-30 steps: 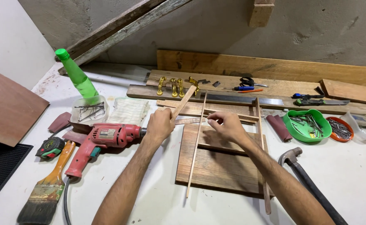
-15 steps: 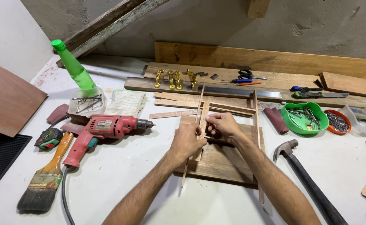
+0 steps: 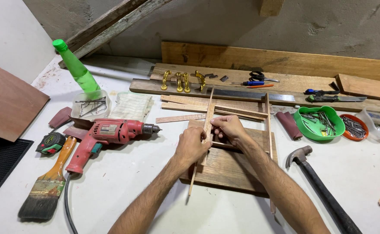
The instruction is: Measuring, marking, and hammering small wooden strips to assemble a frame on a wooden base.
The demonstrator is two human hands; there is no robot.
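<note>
Both my hands meet over a brown wooden board (image 3: pixel 224 171) lying on the white table. My left hand (image 3: pixel 191 146) and my right hand (image 3: pixel 227 128) pinch a thin upright wooden strip (image 3: pixel 208 113) that runs from the far planks down past the board's near edge. The strip crosses a short horizontal slat under my right fingers. A second thin strip (image 3: pixel 268 125) runs parallel along the board's right side. Several loose slats (image 3: pixel 185 104) lie just beyond the board.
A red electric drill (image 3: pixel 105 135), tape measure (image 3: pixel 50 144) and paintbrush (image 3: pixel 47 184) lie at left. A green bottle (image 3: pixel 76 68) and clear tub of nails (image 3: pixel 90 105) stand behind. A hammer (image 3: pixel 320 190) lies at right, near a green bowl (image 3: pixel 319 123). Brass handles (image 3: pixel 177 81) rest on planks.
My left hand came down from the slats near the far planks to the middle of the thin strip, joining my right hand there. The strip now stands straighter across the board.
</note>
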